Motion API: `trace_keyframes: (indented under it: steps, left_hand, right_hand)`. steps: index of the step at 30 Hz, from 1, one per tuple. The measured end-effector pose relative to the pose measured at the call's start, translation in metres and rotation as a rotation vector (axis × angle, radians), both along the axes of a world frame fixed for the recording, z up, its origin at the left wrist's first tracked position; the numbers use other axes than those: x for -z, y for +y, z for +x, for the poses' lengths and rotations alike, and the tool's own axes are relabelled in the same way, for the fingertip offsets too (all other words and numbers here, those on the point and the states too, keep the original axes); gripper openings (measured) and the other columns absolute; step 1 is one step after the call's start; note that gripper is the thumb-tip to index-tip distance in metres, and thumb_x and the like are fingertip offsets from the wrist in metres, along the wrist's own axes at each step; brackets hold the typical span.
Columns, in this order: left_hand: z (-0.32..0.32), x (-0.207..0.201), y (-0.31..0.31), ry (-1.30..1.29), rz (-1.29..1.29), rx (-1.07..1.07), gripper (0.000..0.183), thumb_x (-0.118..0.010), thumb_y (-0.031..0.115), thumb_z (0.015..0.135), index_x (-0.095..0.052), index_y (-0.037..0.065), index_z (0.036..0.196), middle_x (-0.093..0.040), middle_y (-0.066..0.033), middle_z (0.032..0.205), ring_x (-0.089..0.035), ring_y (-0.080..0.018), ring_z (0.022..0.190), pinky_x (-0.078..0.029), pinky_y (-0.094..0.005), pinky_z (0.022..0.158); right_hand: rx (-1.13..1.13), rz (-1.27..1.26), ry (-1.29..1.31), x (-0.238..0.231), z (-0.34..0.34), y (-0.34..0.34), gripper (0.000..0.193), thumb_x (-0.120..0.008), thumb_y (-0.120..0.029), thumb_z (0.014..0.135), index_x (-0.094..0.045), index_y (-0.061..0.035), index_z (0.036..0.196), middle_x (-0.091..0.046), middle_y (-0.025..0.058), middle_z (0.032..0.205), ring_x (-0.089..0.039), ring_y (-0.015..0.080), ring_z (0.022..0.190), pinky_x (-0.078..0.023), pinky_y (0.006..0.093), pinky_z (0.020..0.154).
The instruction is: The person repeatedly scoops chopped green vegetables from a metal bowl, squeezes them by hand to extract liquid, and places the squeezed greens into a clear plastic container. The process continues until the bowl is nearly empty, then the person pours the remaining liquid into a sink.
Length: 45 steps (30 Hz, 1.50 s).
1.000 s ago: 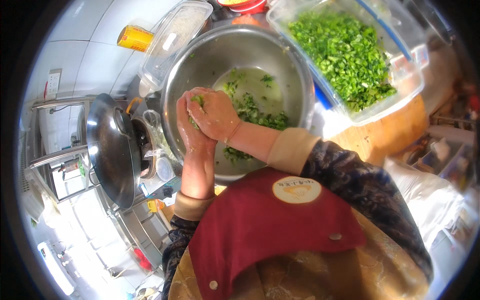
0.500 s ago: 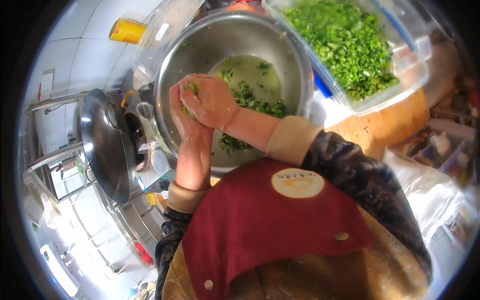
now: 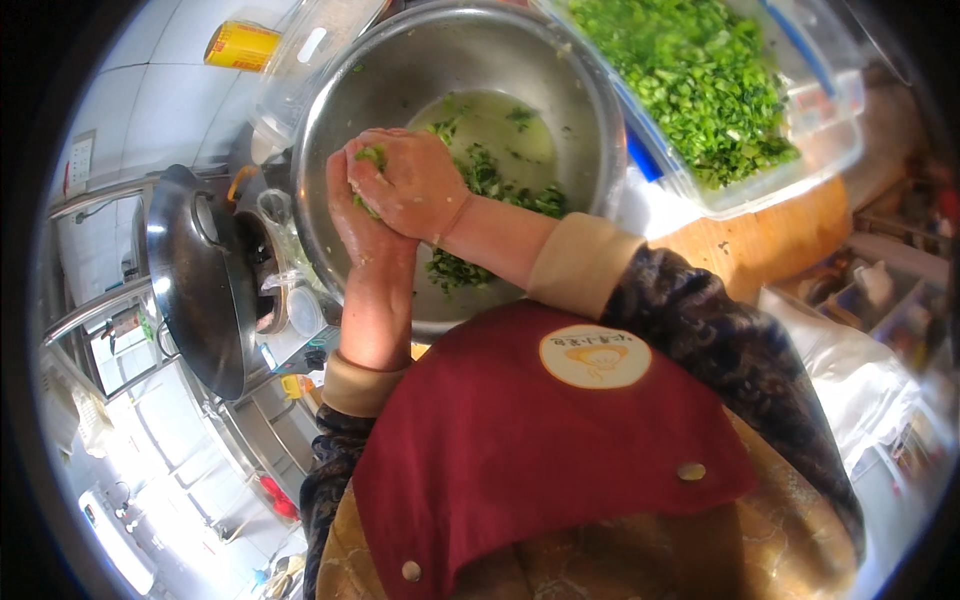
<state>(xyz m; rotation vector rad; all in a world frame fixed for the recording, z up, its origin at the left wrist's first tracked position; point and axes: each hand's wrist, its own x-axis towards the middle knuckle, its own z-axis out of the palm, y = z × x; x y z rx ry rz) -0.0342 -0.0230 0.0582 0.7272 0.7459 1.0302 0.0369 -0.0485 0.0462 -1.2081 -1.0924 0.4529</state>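
Over the left side of a large steel bowl (image 3: 380, 95), my two hands are pressed together around a clump of chopped greens (image 3: 371, 157). My left hand (image 3: 350, 215) cups it from below and the left. Wrapped over the top is my right hand (image 3: 418, 185), its fingers closed. Bits of green show between the fingers, and the rest of the clump is hidden. Both hands look wet. Below them in the bowl lie loose wet chopped greens (image 3: 480, 175) and shallow greenish liquid (image 3: 515, 120).
A clear plastic bin (image 3: 740, 205) heaped with chopped greens (image 3: 690, 80) stands at the far right on a wooden board (image 3: 760, 245). On the left are a dark wok (image 3: 195, 300), a clear lid (image 3: 300, 75) and a yellow can (image 3: 240, 45). White plastic bags (image 3: 840, 370) lie at right.
My hands stay clasped on the greens in nearly the same place over the bowl. The whole view has shifted slightly, so things appear a little higher and further left.
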Motion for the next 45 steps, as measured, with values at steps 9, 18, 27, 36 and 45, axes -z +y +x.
trace_keyframes:
  steps: [9, 18, 27, 36, 45]
  left_hand:
    - [0.004, 0.001, 0.005, -0.105, -0.169, 0.114, 0.030, -0.045, 0.031, 0.092, -0.057, 0.005, 0.100, -0.060, -0.0101, 0.098, -0.057, -0.0228, 0.096, -0.046, -0.0370, 0.087]
    - [0.129, -0.062, -0.008, -0.021, -0.244, 0.549, 0.046, -0.048, 0.040, 0.091, -0.049, 0.003, 0.119, -0.053, -0.0111, 0.121, -0.051, -0.0261, 0.113, -0.035, -0.0407, 0.102]
    - [0.092, -0.004, 0.009, 0.116, -0.092, 0.696, 0.049, -0.057, 0.029, 0.088, -0.048, 0.001, 0.127, -0.051, -0.0153, 0.128, -0.047, -0.0254, 0.120, -0.034, -0.0405, 0.101]
    - [0.014, 0.020, 0.021, 1.168, 0.807, 0.900, 0.031, -0.059, 0.025, 0.085, -0.064, 0.003, 0.106, -0.064, -0.0127, 0.104, -0.061, -0.0211, 0.092, -0.046, -0.0317, 0.082]
    - [-0.038, 0.021, 0.021, 1.216, 0.665, 0.856, 0.029, -0.064, 0.021, 0.082, -0.066, 0.001, 0.102, -0.069, -0.0126, 0.092, -0.065, -0.0199, 0.085, -0.049, -0.0309, 0.076]
  right_hand:
    - [-0.084, -0.305, -0.021, -0.005, 0.003, 0.000, 0.030, -0.049, -0.030, 0.086, -0.063, -0.0038, 0.085, -0.063, 0.0185, 0.087, -0.058, 0.0392, 0.084, -0.046, 0.0436, 0.074]
    - [-0.430, -0.403, 0.711, -0.075, 0.187, -0.050, 0.045, -0.059, -0.048, 0.086, -0.057, -0.0067, 0.103, -0.064, 0.0089, 0.090, -0.062, 0.0167, 0.071, -0.052, 0.0292, 0.057]
    - [0.348, -0.794, -0.780, -0.030, 0.332, -0.127, 0.046, -0.069, -0.026, 0.079, -0.055, -0.0035, 0.117, -0.064, 0.0209, 0.104, -0.061, 0.0356, 0.097, -0.047, 0.0409, 0.084]
    - [0.164, -0.986, -1.126, -0.033, 0.326, -0.113, 0.062, -0.064, -0.031, 0.082, -0.039, -0.0165, 0.137, -0.042, 0.0176, 0.137, -0.041, 0.0303, 0.125, -0.035, 0.0388, 0.103]
    - [-0.150, -0.492, -0.685, -0.035, 0.145, -0.191, 0.009, -0.058, -0.007, 0.082, -0.063, -0.0032, 0.088, -0.062, 0.0100, 0.083, -0.062, 0.0231, 0.074, -0.053, 0.0331, 0.066]
